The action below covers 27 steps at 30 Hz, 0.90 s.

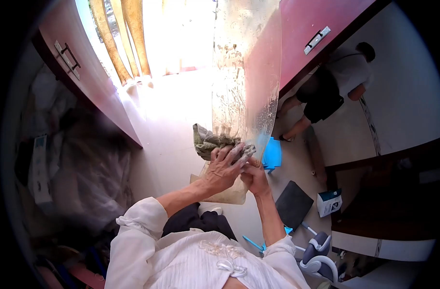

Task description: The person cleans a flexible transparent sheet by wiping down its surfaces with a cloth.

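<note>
head view | camera sits on the person's head | looks down and forward | very close to both hands (only one view, round edges)

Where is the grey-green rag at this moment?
In the head view, the rag sits just left of centre, pressed by the left hand against the dirty clear sheet, whose lower edge the right hand steadies.

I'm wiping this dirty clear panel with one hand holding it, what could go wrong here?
The tall clear panel is steadied only at its lower edge by the right hand, so it could tip or slip. The left hand pressing the rag may flex it. A person crouches close behind it.
</note>
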{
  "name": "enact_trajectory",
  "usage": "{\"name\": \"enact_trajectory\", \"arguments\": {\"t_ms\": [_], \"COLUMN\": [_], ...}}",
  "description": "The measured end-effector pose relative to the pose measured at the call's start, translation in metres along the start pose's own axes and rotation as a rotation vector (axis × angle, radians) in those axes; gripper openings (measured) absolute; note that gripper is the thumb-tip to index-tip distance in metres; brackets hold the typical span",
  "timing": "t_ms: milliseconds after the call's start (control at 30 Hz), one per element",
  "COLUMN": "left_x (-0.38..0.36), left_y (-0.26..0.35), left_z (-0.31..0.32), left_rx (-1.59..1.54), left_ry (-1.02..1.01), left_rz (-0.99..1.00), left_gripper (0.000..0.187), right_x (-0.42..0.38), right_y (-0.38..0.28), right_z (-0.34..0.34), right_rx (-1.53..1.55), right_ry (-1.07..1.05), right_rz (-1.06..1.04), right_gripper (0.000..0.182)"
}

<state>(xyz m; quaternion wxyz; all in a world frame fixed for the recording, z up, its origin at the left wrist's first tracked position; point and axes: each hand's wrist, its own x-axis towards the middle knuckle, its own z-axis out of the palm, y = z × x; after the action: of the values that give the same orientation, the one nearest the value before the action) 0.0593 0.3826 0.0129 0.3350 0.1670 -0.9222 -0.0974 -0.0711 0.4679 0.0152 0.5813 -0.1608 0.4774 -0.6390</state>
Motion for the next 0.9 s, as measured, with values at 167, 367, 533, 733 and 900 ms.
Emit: {"name": "enact_trajectory", "arguments": {"t_ms": [167,367,533,733,900], "left_x": [0.026,0.065,0.006,0.073,0.022], "left_y": [-0.034,-0.04,-0.006,-0.032,-0.009], "left_z": [0.007,0.017,0.018,0.016,0.006], "left_rx": [-0.306,-0.523,-0.674,-0.577,-0.577], "left_ry": [0.275,0.178,-0.004,0.27,0.03], "left_rz": [0.041,-0.344,-0.254,-0.489,-0.357], "left_gripper": [0.046,0.022,0.018,0.018,0.015], "right_x": [-0.018,-0.022,-0.016,-0.014,-0.012], "right_y": [0.007,-0.003,-0.017,-0.023,-0.016], "right_z": [-0.003,0.009,-0.012,0.006,-0.012], "right_rx": [0.131,0.102,-0.025,0.007,0.074], "right_ry": [-0.14,-0.109,-0.029,-0.141,0.003], "right_rz": [0.059,-0.002,-0.019,0.042,0.076], "right_gripper": [0.049,0.059,0.06,0.064,0.057]}}
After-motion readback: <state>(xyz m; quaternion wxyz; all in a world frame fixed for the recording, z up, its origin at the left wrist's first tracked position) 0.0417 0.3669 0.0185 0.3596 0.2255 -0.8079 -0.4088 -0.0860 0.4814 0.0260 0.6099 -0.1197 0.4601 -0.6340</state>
